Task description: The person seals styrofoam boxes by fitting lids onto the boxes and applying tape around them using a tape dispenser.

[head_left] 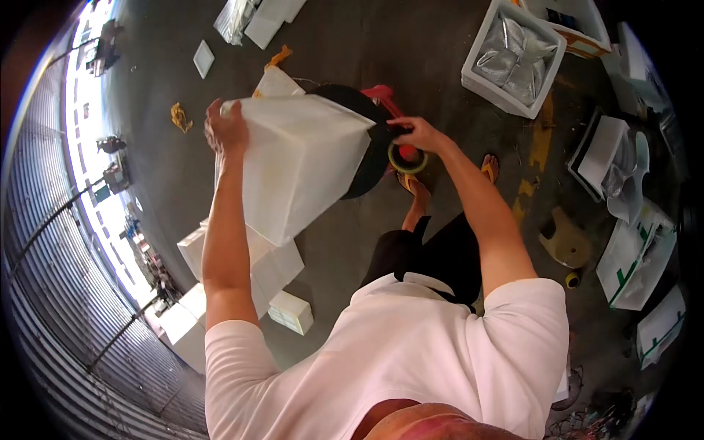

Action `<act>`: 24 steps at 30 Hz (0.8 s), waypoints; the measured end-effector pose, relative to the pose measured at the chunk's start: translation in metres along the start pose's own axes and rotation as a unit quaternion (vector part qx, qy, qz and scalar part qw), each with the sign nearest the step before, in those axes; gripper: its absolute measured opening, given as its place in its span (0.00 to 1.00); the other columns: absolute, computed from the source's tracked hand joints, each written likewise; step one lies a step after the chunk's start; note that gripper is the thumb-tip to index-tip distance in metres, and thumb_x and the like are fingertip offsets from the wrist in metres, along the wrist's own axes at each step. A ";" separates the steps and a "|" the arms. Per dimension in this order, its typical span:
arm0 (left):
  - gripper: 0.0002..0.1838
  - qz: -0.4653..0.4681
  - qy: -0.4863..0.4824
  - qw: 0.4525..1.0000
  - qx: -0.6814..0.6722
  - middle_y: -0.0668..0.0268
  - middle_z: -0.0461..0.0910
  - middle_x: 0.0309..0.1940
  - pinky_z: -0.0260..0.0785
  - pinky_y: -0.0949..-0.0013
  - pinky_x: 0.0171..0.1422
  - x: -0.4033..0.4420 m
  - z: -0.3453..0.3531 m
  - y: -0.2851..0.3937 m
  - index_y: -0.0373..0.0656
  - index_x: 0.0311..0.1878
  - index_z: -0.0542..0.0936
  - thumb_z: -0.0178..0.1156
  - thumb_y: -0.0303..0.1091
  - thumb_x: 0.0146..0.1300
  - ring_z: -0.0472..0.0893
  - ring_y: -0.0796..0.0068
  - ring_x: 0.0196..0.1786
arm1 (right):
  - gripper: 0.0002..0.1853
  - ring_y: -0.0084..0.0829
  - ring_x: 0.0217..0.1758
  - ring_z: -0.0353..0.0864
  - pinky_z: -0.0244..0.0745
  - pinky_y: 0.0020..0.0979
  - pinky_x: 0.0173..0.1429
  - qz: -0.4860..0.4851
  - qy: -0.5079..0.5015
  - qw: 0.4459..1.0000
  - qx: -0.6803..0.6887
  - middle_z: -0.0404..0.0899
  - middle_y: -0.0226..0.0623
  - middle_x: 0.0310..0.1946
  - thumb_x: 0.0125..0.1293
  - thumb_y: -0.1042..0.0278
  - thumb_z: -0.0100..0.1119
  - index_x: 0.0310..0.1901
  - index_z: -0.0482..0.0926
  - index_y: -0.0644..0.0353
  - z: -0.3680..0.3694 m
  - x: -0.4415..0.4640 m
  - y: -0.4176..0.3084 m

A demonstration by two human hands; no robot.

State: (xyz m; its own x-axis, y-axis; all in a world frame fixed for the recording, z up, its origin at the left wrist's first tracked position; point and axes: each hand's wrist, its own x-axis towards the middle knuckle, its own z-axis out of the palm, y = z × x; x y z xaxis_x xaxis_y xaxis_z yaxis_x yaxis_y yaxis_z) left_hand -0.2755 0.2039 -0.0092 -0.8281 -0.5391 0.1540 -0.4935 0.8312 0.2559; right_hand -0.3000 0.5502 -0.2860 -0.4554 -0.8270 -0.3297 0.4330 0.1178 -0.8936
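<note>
A large white foam box (pixel 293 158) rests tilted on a round black surface (pixel 364 176), which it partly hides. My left hand (pixel 227 128) is closed over the box's far left edge, fingers curled around it. At the box's right side, my right hand (pixel 424 136) grips a red tape dispenser (pixel 408 152) with a yellowish roll on it. The dispenser's red front end lies close to the box's upper right corner. Whether tape touches the box cannot be made out.
White foam boxes (pixel 279 268) are stacked at lower left. An open foam box (pixel 473 81) with silver lining stands at upper right. More boxes (pixel 634 268) line the right side. A brown stool (pixel 565 242) and a tape roll (pixel 573 280) are on the floor.
</note>
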 end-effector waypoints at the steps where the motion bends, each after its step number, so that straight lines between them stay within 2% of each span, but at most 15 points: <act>1: 0.29 0.057 0.098 0.993 0.019 0.60 0.77 0.55 0.59 0.54 0.68 0.005 0.004 -0.002 0.51 0.57 0.76 0.67 0.49 0.53 0.72 0.55 0.60 | 0.31 0.31 0.59 0.77 0.69 0.33 0.64 -0.006 0.008 1.000 0.002 0.79 0.43 0.57 0.53 0.67 0.73 0.61 0.77 0.59 -0.006 0.018 -0.002; 2: 0.29 0.069 0.099 0.993 0.016 0.60 0.77 0.55 0.59 0.54 0.68 -0.001 -0.001 0.012 0.51 0.57 0.76 0.67 0.49 0.53 0.72 0.55 0.60 | 0.30 0.31 0.56 0.78 0.71 0.32 0.61 -0.074 0.018 0.996 -0.040 0.80 0.43 0.55 0.54 0.67 0.72 0.61 0.77 0.58 -0.009 0.043 -0.001; 3: 0.28 0.213 -0.026 0.977 0.007 0.60 0.78 0.54 0.59 0.53 0.68 -0.018 -0.011 0.029 0.50 0.57 0.76 0.67 0.50 0.54 0.73 0.55 0.60 | 0.30 0.30 0.53 0.80 0.74 0.31 0.58 -0.138 0.031 0.986 -0.083 0.81 0.43 0.53 0.55 0.67 0.72 0.61 0.77 0.58 -0.015 0.062 -0.001; 4: 0.27 0.334 -0.157 0.929 0.003 0.60 0.78 0.54 0.60 0.53 0.67 -0.037 -0.020 0.037 0.50 0.56 0.77 0.66 0.51 0.55 0.73 0.55 0.59 | 0.30 0.30 0.53 0.80 0.74 0.31 0.58 -0.134 0.030 0.988 -0.076 0.81 0.43 0.53 0.55 0.67 0.72 0.61 0.77 0.58 -0.017 0.066 -0.004; 5: 0.27 0.332 -0.164 0.929 0.004 0.60 0.78 0.54 0.60 0.53 0.67 -0.036 -0.021 0.045 0.50 0.56 0.77 0.66 0.51 0.55 0.73 0.55 0.59 | 0.29 0.27 0.52 0.79 0.74 0.30 0.58 -0.087 0.039 0.995 -0.036 0.82 0.41 0.53 0.56 0.69 0.71 0.61 0.77 0.58 -0.021 0.067 -0.015; 6: 0.27 0.273 -0.185 0.942 0.058 0.60 0.78 0.54 0.59 0.53 0.68 -0.037 -0.026 0.052 0.50 0.55 0.78 0.66 0.52 0.56 0.73 0.55 0.60 | 0.27 0.24 0.51 0.78 0.75 0.29 0.57 -0.037 0.034 0.999 0.005 0.82 0.39 0.52 0.57 0.70 0.70 0.60 0.78 0.57 -0.013 0.064 -0.018; 7: 0.26 0.218 -0.195 0.950 0.106 0.60 0.78 0.53 0.59 0.53 0.68 -0.031 -0.022 0.053 0.50 0.55 0.78 0.65 0.52 0.56 0.72 0.55 0.60 | 0.28 0.26 0.53 0.78 0.74 0.29 0.59 -0.084 0.062 0.994 0.016 0.82 0.39 0.51 0.57 0.70 0.70 0.61 0.77 0.57 -0.006 0.061 -0.005; 10: 0.26 0.133 -0.102 0.980 0.112 0.59 0.78 0.54 0.59 0.53 0.69 -0.014 -0.003 0.034 0.49 0.55 0.79 0.64 0.54 0.57 0.72 0.54 0.61 | 0.28 0.26 0.52 0.78 0.74 0.29 0.59 -0.056 -0.027 0.998 0.000 0.82 0.37 0.50 0.57 0.71 0.70 0.61 0.77 0.57 0.016 0.011 0.025; 12: 0.32 -0.059 -0.099 0.989 0.095 0.55 0.77 0.56 0.59 0.53 0.69 0.005 0.002 0.008 0.49 0.59 0.77 0.60 0.60 0.58 0.71 0.52 0.64 | 0.29 0.27 0.52 0.79 0.74 0.31 0.59 -0.060 -0.020 0.998 -0.028 0.82 0.40 0.51 0.56 0.73 0.70 0.61 0.77 0.59 0.025 -0.014 0.023; 14: 0.34 -0.164 -0.046 0.982 0.077 0.55 0.75 0.60 0.60 0.54 0.69 0.016 0.000 -0.016 0.50 0.63 0.75 0.61 0.60 0.57 0.69 0.53 0.66 | 0.29 0.29 0.53 0.79 0.75 0.32 0.58 -0.060 -0.011 0.997 -0.042 0.81 0.44 0.52 0.55 0.75 0.70 0.62 0.76 0.60 0.026 -0.018 0.021; 15: 0.34 -0.161 -0.047 0.983 0.079 0.55 0.75 0.60 0.60 0.54 0.69 0.012 0.000 -0.022 0.50 0.63 0.75 0.61 0.60 0.57 0.69 0.53 0.66 | 0.30 0.29 0.54 0.79 0.74 0.32 0.59 -0.019 -0.017 1.000 0.005 0.81 0.43 0.53 0.55 0.72 0.71 0.61 0.77 0.59 0.013 0.002 0.013; 17: 0.34 0.006 0.077 0.994 0.083 0.55 0.74 0.61 0.60 0.54 0.69 0.003 -0.004 -0.028 0.49 0.64 0.73 0.64 0.55 0.57 0.69 0.53 0.66 | 0.29 0.28 0.51 0.79 0.74 0.31 0.58 0.000 -0.004 1.000 0.007 0.82 0.39 0.49 0.55 0.69 0.72 0.61 0.78 0.57 -0.003 0.044 0.009; 18: 0.34 0.017 0.075 0.994 0.081 0.55 0.74 0.61 0.60 0.54 0.69 -0.007 -0.009 -0.008 0.49 0.64 0.73 0.64 0.55 0.57 0.69 0.53 0.66 | 0.28 0.27 0.48 0.80 0.74 0.29 0.56 -0.021 0.019 0.999 -0.043 0.83 0.36 0.45 0.55 0.68 0.72 0.60 0.78 0.56 -0.010 0.063 0.008; 20: 0.29 0.338 -0.171 0.925 0.015 0.56 0.75 0.58 0.60 0.53 0.67 -0.048 -0.024 0.043 0.47 0.60 0.75 0.65 0.49 0.57 0.71 0.53 0.62 | 0.28 0.27 0.48 0.80 0.74 0.29 0.57 -0.023 0.027 0.997 -0.069 0.83 0.36 0.46 0.56 0.68 0.71 0.61 0.78 0.56 -0.012 0.074 -0.018; 24: 0.25 0.257 -0.156 0.948 0.106 0.56 0.77 0.52 0.61 0.53 0.65 -0.045 -0.011 0.056 0.46 0.56 0.77 0.66 0.45 0.56 0.73 0.52 0.58 | 0.28 0.26 0.50 0.80 0.75 0.29 0.58 -0.040 0.015 0.999 0.005 0.81 0.37 0.50 0.58 0.70 0.69 0.62 0.76 0.59 -0.012 0.075 0.003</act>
State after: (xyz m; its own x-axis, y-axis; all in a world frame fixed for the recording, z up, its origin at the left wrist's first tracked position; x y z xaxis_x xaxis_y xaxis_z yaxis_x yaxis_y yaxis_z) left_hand -0.2631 0.2733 0.0092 -0.9957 -0.0162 -0.0911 -0.0181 0.9996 0.0203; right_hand -0.3425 0.4946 -0.3169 -0.5126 -0.8165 -0.2657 0.4013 0.0457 -0.9148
